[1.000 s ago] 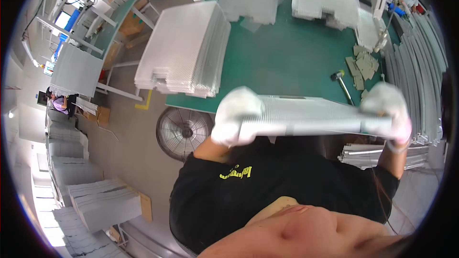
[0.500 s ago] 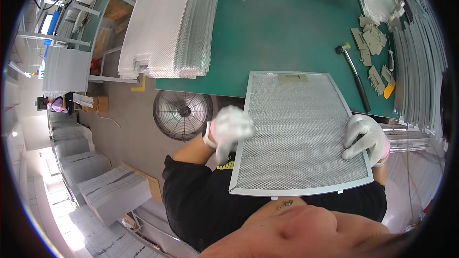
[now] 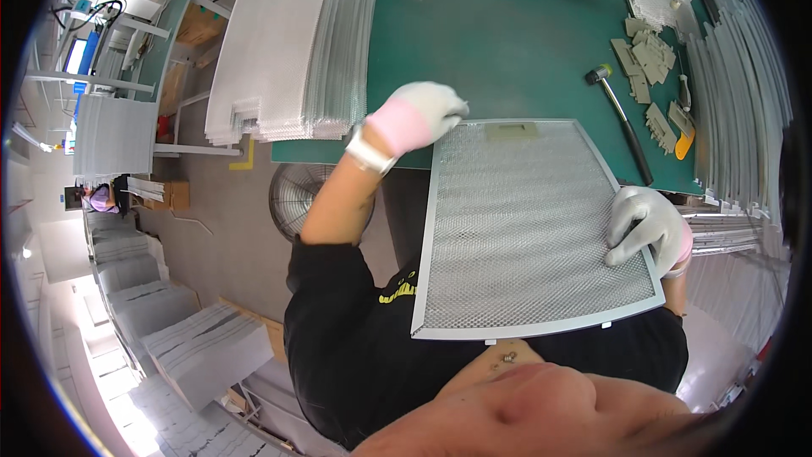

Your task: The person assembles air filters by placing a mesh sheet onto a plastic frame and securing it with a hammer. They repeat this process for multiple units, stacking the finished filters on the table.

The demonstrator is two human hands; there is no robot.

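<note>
A framed metal mesh filter panel (image 3: 533,237) leans from the green table's front edge toward my body. It has a light grey frame, and a beige plastic piece (image 3: 512,131) sits at its far edge. My right hand (image 3: 647,233), in a white glove, is closed around the panel's right side, its fingertips on the mesh. At the panel's far left corner is my gloved left hand (image 3: 423,114), fingers bent together; whether they pinch the corner or anything small is hidden.
On the green table (image 3: 491,42) lie a black-handled hammer (image 3: 622,123), beige plastic pieces (image 3: 655,59) and an orange-handled tool (image 3: 685,144). Mesh sheets (image 3: 279,51) are stacked at the left; frame strips (image 3: 740,110) stand at the right. A floor fan (image 3: 296,199) is beyond my left arm.
My left hand has moved up and away from me, from beside the panel's left edge to its far left corner. My right hand keeps its hold on the panel.
</note>
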